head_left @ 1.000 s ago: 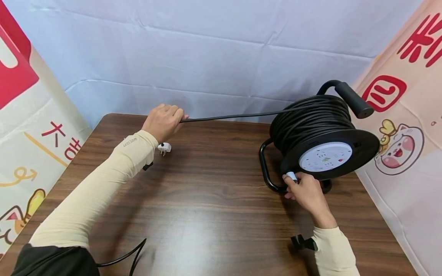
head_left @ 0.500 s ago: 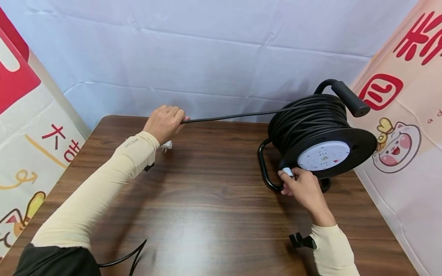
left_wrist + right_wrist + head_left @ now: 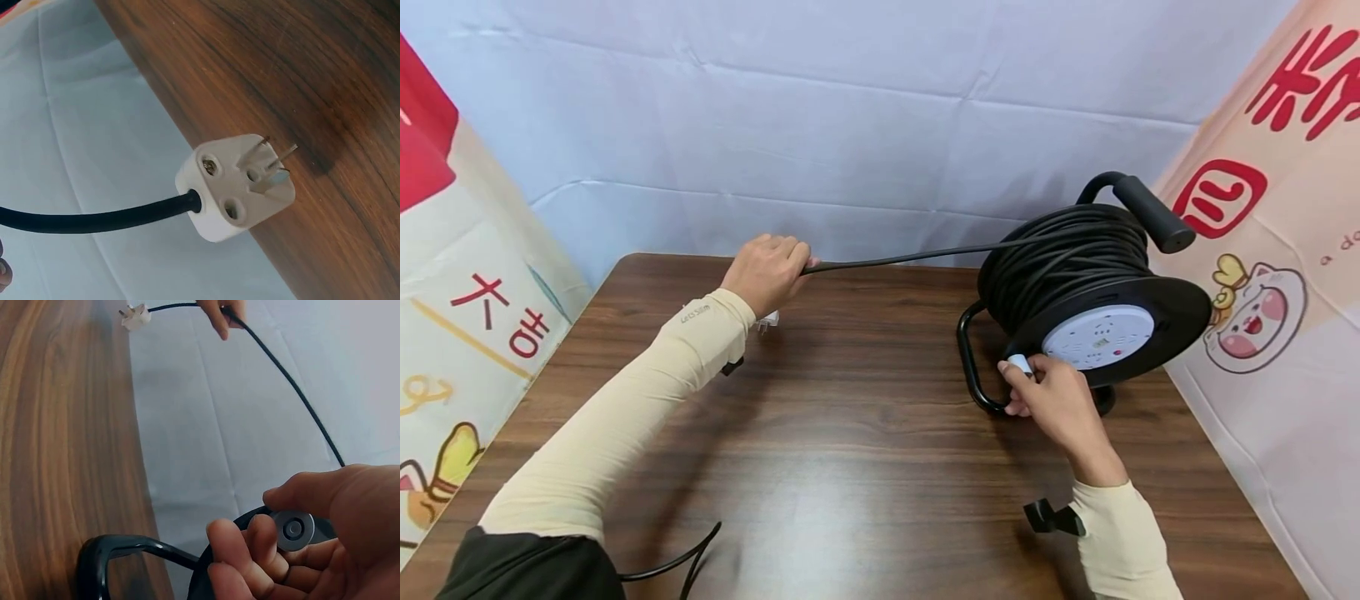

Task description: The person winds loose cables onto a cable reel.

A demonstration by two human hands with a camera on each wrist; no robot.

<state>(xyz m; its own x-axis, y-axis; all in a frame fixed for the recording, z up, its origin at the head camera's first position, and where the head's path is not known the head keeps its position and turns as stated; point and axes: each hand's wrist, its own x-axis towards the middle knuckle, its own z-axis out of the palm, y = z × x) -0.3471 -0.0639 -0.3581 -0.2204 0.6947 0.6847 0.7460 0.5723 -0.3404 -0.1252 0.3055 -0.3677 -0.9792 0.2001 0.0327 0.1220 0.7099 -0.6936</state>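
Note:
My left hand (image 3: 767, 271) grips a black cable (image 3: 910, 256) above the table's far left. A white three-pin plug (image 3: 237, 184) hangs from the cable's end just below that hand; in the head view the wrist partly hides it. To the right, the cable runs taut to a black cable reel (image 3: 1067, 258) wound with many turns. On the reel's front flange is a round white socket panel (image 3: 1099, 337). My right hand (image 3: 1056, 404) pinches a small grey-white crank knob (image 3: 1019, 362) at the flange's lower left edge, thumb on one side and fingers curled on the other.
The reel stands on a black tubular frame (image 3: 966, 358) with a padded carrying handle (image 3: 1153, 215) at top right. Another black cable (image 3: 658, 570) lies at the brown wooden table's (image 3: 850, 467) front left. A pale cloth (image 3: 820, 125) hangs behind, with printed banners at both sides.
The crank knob and my right hand have moved slightly up around the flange's left side. My left hand has drifted a little right toward the reel, still gripping the cable, and the plug followed.

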